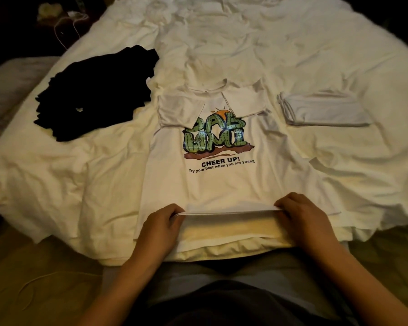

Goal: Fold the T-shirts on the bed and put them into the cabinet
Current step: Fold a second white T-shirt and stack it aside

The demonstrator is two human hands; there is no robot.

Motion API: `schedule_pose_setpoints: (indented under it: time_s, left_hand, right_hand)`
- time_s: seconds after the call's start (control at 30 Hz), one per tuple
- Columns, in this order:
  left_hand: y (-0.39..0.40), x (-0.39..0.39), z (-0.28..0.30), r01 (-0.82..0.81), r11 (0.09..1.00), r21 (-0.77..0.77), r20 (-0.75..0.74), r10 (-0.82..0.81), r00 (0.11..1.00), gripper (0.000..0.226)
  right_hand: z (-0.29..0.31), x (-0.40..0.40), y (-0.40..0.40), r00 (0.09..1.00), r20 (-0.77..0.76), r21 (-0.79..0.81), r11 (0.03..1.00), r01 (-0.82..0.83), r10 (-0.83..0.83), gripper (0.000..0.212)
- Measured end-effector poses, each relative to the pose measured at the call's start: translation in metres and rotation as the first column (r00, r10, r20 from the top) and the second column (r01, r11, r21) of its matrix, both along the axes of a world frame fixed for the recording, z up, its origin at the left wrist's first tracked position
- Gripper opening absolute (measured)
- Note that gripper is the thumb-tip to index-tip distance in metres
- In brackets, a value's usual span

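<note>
A white T-shirt point(212, 184) with a green cactus-letter print and "CHEER UP!" lies face up in the middle of the bed, both sleeves folded inward over the chest. My left hand point(161, 223) pinches the left end of its bottom hem. My right hand point(299, 216) pinches the right end. The hem is lifted a little off the bed between them. A folded white T-shirt point(323, 111) rests to the right, and a black pile of T-shirts point(97, 95) sits to the left.
The bed point(351, 67) is covered by a wrinkled white sheet. More white fabric lies under the printed shirt near the front edge. A dark nightstand area with a white cable point(64, 24) is at the far left.
</note>
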State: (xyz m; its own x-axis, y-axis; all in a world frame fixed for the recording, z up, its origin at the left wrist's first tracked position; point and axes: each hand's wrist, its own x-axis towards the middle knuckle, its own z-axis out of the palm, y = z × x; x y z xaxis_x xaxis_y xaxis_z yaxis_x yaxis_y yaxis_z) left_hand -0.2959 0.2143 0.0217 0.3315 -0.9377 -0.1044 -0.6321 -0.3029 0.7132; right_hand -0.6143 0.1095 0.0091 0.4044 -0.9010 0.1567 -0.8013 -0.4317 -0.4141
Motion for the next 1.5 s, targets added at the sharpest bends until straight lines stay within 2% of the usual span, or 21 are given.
schedule_pose_setpoints:
  time_s: [0.07, 0.1, 0.23, 0.33, 0.43, 0.5, 0.67, 0.83, 1.07, 1.27, 1.4, 1.5]
  left_hand:
    - [0.000, -0.003, 0.005, -0.052, 0.998, -0.020, -0.153, 0.048, 0.987, 0.015]
    - [-0.001, -0.003, 0.006, -0.068, 0.996, -0.051, -0.181, 0.058, 0.982, 0.015]
    - [-0.005, -0.002, 0.003, -0.107, 0.975, -0.197, -0.031, 0.103, 0.994, 0.008]
    - [-0.010, 0.004, -0.002, -0.131, 0.945, -0.299, 0.040, 0.150, 0.988, 0.004]
    - [-0.023, 0.015, -0.003, -0.090, 0.935, -0.344, 0.119, 0.138, 0.983, 0.012]
    - [-0.039, 0.025, 0.001, -0.048, 0.928, -0.370, 0.152, 0.111, 0.982, 0.019]
    - [-0.085, 0.046, 0.014, 0.028, 0.940, -0.341, 0.243, 0.059, 0.968, 0.011]
    - [-0.140, 0.064, 0.016, 0.018, 0.981, -0.194, 0.282, 0.038, 0.959, 0.020]
    - [-0.217, 0.084, -0.001, 0.009, 0.976, -0.216, 0.362, 0.071, 0.929, 0.025]
    - [-0.281, 0.103, -0.012, 0.007, 0.967, -0.254, 0.364, 0.088, 0.927, 0.026]
    - [-0.322, 0.112, -0.013, -0.061, 0.960, -0.275, 0.293, 0.143, 0.945, 0.026]
    - [-0.354, 0.122, -0.015, -0.092, 0.959, -0.267, 0.298, 0.173, 0.939, 0.026]
  right_hand:
    - [0.003, 0.001, 0.000, 0.996, 0.065, 0.000, 0.998, 0.059, -0.058, 0.010]
    - [0.005, 0.003, 0.000, 0.992, 0.102, -0.018, 0.997, 0.075, -0.072, 0.010]
    - [0.006, 0.011, -0.002, 0.970, 0.214, -0.130, 0.981, 0.147, -0.117, 0.006]
    - [0.004, 0.014, -0.011, 0.951, 0.280, -0.137, 0.975, 0.178, -0.134, 0.013]
    - [0.008, 0.018, -0.024, 0.941, 0.317, -0.127, 0.979, 0.161, -0.114, 0.002]
    - [0.013, 0.020, -0.037, 0.945, 0.315, -0.130, 0.982, 0.138, -0.091, 0.004]
    - [0.028, 0.031, -0.085, 0.947, 0.305, -0.062, 0.990, 0.129, -0.104, 0.021]
    - [0.036, 0.050, -0.142, 0.953, 0.251, 0.026, 0.985, 0.169, -0.170, 0.023]
    - [0.026, 0.082, -0.223, 0.978, 0.115, 0.051, 0.985, 0.167, -0.171, 0.030]
    - [0.016, 0.104, -0.287, 0.983, 0.048, 0.029, 0.984, 0.175, -0.176, 0.030]
    - [0.015, 0.123, -0.324, 0.979, 0.070, -0.012, 0.981, 0.194, -0.192, 0.030]
    - [0.011, 0.139, -0.353, 0.978, 0.087, -0.069, 0.978, 0.197, -0.190, 0.029]
